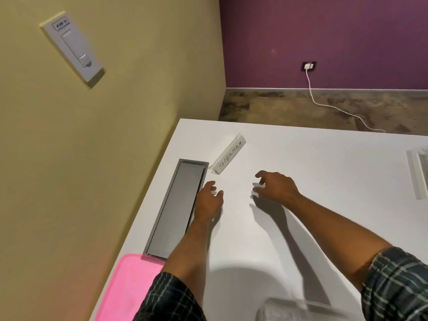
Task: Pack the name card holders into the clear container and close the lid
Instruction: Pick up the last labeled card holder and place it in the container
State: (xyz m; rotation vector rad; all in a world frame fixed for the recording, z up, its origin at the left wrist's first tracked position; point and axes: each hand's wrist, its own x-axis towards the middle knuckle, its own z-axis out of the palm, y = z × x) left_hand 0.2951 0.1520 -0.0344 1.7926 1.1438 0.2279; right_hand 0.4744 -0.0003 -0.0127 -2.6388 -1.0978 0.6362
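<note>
Head view: 1 name card holder (229, 154), a clear tent-shaped strip with "SUPERMAN" handwritten on it, lies on the white table (301, 158) just beyond both hands. Its long axis runs diagonally, from its near-left end beside the grey cable tray (178, 205) set into the tabletop to its far-right end deeper on the table. The left hand (208, 200) sits close below the holder's near-left end, fingers curled loosely and apart, holding nothing. The right hand (275, 186) hovers to the right of the holder and a little nearer the person, fingers spread and slightly bent, also empty. By my reading the left hand is the nearer of the 2, and a reach forward and slightly right would bring it onto the near end; the right hand would have to travel left and forward to meet the far half.

The clear container (296, 309) shows only as a blurred transparent edge at the bottom of the frame, near the person's body; what it holds I cannot tell. A pink lid (129, 286) lies flat at the table's near-left corner. At the right edge another clear item (416, 172) is cut off, possibly more holders.
</note>
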